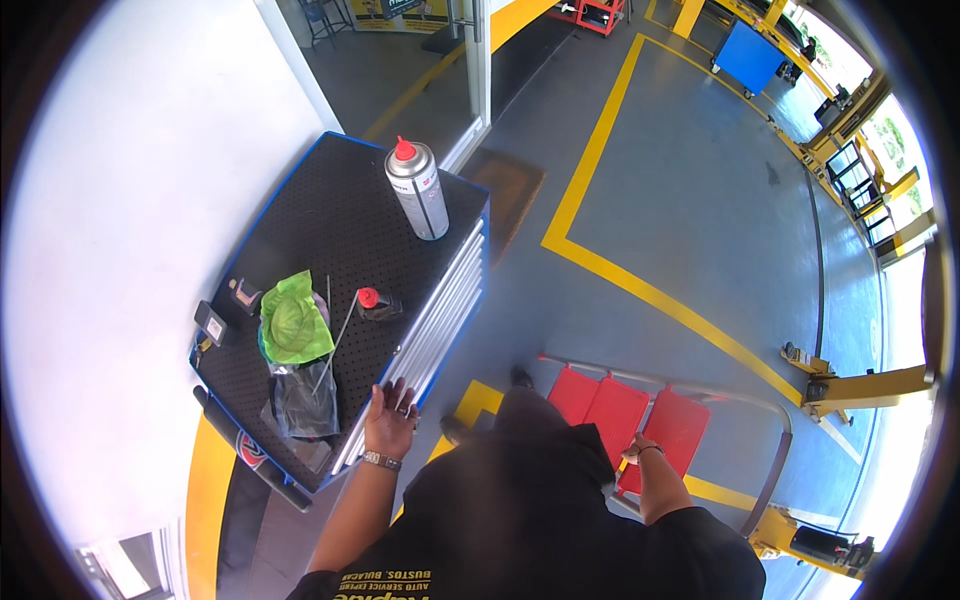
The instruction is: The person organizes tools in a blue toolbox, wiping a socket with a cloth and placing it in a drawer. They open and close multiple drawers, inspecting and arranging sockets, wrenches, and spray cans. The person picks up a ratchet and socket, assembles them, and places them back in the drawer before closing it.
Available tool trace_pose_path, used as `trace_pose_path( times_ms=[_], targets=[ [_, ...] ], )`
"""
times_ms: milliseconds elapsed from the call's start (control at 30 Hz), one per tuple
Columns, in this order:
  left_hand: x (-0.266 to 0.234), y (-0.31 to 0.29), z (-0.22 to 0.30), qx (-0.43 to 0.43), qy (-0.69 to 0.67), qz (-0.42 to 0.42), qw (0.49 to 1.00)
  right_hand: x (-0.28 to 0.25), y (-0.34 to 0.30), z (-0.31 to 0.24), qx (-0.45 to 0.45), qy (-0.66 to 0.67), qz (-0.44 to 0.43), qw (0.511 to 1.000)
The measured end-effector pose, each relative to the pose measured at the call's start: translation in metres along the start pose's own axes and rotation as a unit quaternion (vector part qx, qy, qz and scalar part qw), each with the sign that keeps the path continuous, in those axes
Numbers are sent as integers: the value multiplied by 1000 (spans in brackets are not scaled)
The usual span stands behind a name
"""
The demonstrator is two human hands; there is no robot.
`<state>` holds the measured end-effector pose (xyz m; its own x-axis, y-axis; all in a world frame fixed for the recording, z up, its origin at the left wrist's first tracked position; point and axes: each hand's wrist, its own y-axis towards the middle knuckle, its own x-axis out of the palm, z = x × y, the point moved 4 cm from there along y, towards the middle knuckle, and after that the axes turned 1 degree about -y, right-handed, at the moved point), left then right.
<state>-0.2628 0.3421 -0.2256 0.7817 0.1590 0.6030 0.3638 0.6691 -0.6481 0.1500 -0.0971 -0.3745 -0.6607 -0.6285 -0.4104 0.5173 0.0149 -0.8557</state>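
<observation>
My left hand (390, 425) is open, fingers apart, at the near right edge of a tool cabinet (360, 215) with a black mat top. It holds nothing. My right hand (643, 450) is closed in front of the red steps; something small and yellowish shows at its fingers, too small to name. A silver spray can (420, 195) with a red cap stands toward the cabinet's far end. A green cloth-like bundle (296, 320) lies above a dark clear plastic bag (306, 400). Beside them is a small red-capped bottle (378, 304), with a thin rod (337, 340) next to it.
A red step ladder (615, 410) with a grey tube frame stands close on my right. White drawer fronts (440, 330) run along the cabinet's side. At the wall side sits a small dark box (211, 324). Yellow lift arms (870, 388) reach in from the right. A blue cart (748, 57) stands far off.
</observation>
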Motion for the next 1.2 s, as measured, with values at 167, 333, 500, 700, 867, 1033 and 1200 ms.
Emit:
trace_pose_path(
  times_ms=[167, 333, 500, 700, 867, 1033, 1200],
  targets=[
    [26, 6, -15, 75, -130, -9, 989, -44, -21, -15, -128, 239, -154, 950],
    [31, 14, -23, 136, -144, 18, 980, -134, 58, -65, -242, 406, 96, 876],
    [34, 10, -20, 186, -112, 103, 971, -286, -16, -188, -387, 438, 63, 809],
    [50, 1, -24, 195, -77, 147, 967, -371, -125, -347, -679, 422, 48, 598],
    [44, -23, -23, 218, -117, 187, 951, -370, -172, -419, -662, 485, 39, 570],
    [16, -55, -36, 233, -131, 263, 927, -370, -181, -383, -653, 415, 28, 633],
    [-18, -67, -38, 279, -58, 375, 882, -358, -100, -335, -736, 216, 89, 636]
  ],
)
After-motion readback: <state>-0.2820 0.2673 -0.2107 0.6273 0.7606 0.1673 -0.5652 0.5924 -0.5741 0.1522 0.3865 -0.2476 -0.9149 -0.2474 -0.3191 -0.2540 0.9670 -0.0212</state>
